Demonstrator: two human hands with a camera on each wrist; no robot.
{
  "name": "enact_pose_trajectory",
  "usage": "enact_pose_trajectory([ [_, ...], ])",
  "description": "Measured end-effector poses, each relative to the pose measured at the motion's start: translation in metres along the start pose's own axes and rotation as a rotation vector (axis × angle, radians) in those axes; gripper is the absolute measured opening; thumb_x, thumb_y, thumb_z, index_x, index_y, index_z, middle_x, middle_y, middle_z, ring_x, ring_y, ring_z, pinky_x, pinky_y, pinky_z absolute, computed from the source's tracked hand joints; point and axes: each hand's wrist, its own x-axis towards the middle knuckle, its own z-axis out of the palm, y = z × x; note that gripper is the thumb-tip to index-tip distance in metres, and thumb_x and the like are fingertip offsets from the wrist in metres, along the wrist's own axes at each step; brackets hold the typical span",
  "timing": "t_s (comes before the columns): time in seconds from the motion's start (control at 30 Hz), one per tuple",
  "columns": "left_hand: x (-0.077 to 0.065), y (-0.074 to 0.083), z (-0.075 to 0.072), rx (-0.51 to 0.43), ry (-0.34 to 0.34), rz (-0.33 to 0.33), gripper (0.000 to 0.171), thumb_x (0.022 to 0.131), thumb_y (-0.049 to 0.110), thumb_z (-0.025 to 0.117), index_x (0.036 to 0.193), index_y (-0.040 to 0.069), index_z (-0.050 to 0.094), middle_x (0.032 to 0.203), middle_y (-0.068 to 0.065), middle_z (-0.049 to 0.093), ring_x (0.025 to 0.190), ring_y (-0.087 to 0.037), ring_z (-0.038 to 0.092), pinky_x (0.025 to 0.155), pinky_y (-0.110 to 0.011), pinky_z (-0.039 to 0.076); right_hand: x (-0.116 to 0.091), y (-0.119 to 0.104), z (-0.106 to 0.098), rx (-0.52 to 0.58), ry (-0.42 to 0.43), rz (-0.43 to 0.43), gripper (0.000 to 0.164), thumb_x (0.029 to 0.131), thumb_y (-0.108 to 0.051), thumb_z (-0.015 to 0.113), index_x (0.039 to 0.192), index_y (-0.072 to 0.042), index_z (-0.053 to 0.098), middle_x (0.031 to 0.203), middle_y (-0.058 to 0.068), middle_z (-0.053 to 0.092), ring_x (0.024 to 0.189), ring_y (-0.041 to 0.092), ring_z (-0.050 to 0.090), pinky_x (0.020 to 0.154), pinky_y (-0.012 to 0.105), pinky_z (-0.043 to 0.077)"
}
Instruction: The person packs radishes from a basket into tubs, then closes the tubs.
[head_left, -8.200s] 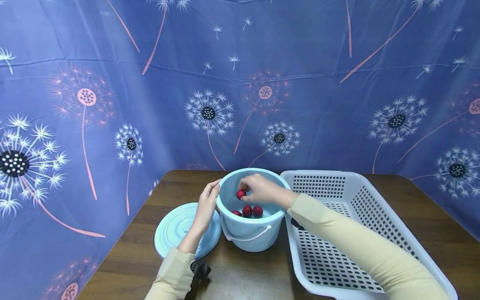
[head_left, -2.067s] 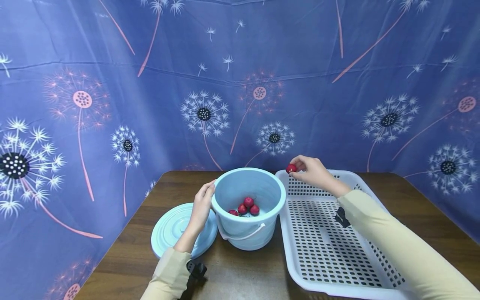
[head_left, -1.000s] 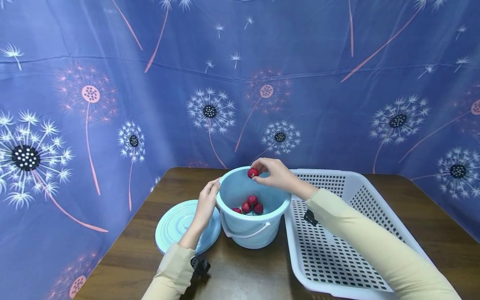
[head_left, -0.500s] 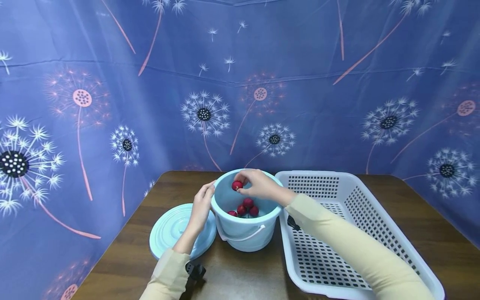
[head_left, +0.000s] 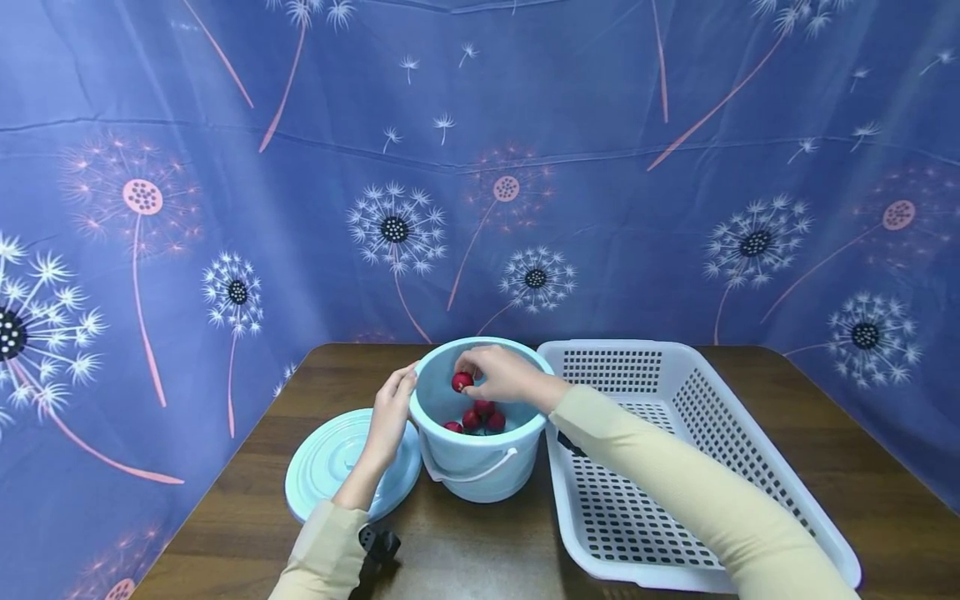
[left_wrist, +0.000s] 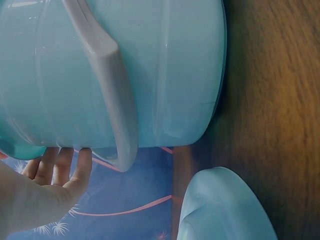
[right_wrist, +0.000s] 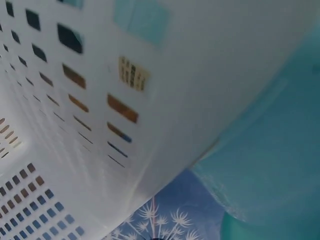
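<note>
In the head view, my right hand (head_left: 501, 372) reaches over the rim into the light blue bucket (head_left: 480, 467). Its thumb and fingers pinch a small red radish (head_left: 462, 382), held above several radishes (head_left: 483, 417) on the bucket's floor. My left hand (head_left: 392, 408) touches the bucket's left side just under the rim. The left wrist view shows those fingers (left_wrist: 62, 167) nearly straight, tips against the bucket's outer wall (left_wrist: 175, 75). A pale handle (left_wrist: 117, 100) hangs down the bucket's side. The right wrist view shows no hand, only the basket (right_wrist: 165, 125) beside the bucket (right_wrist: 270, 160).
A white perforated basket (head_left: 570, 517) stands close to the bucket's right, under my right forearm. On the left a light blue lid (head_left: 315, 467) lies on the wooden table (head_left: 465, 550), partly behind my left forearm. A blue dandelion-print cloth (head_left: 637, 250) hangs behind.
My right hand has carried the radish from above the basket back over the rim and lower into the bucket. The left hand stays at the rim. The head view has shifted slightly.
</note>
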Motion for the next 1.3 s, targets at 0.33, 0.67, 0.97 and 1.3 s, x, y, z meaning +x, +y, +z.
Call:
enact_pose_trajectory([
  [0.33,-0.002,-0.001,0.0,0.009,0.023,0.053,0.048,0.098,0.041,0.041,0.128,0.006,0.054,0.128,-0.014,0.056,0.094,-0.018,0.055,0.067,-0.024,0.045,0.004,-0.002,0.003,-0.05,0.032,0.028,0.027,0.086,-0.016,0.066,0.113,-0.012,0.065,0.107,0.002,0.066,0.098,0.016,0.062,0.083,0.031,0.05],
  [0.67,0.002,0.0,0.0,-0.024,0.004,-0.011,0.042,0.101,0.032,0.039,0.132,0.007,0.051,0.134,-0.013,0.053,0.103,-0.024,0.053,0.072,-0.025,0.044,0.002,-0.002,-0.001,-0.002,0.057,0.045,0.024,0.086,-0.015,0.066,0.109,-0.008,0.067,0.105,0.004,0.068,0.097,0.016,0.062,0.085,0.03,0.05],
  [0.97,-0.003,0.0,0.0,-0.021,-0.003,-0.018,0.042,0.101,0.031,0.039,0.132,0.006,0.05,0.133,-0.015,0.053,0.099,-0.023,0.053,0.067,-0.024,0.044,-0.001,-0.001,0.0,0.073,0.09,0.04,0.025,0.087,-0.015,0.065,0.11,-0.005,0.067,0.103,0.007,0.068,0.096,0.017,0.062,0.085,0.03,0.049],
  [1.3,-0.001,0.003,-0.007,-0.049,-0.129,-0.062,0.059,0.099,0.05,0.031,0.14,0.008,0.042,0.143,-0.014,0.043,0.123,-0.032,0.049,0.092,-0.041,0.046,-0.007,-0.012,-0.017,0.133,0.241,0.046,0.023,0.091,-0.019,0.062,0.108,-0.005,0.067,0.102,0.006,0.067,0.097,0.02,0.062,0.087,0.036,0.05],
])
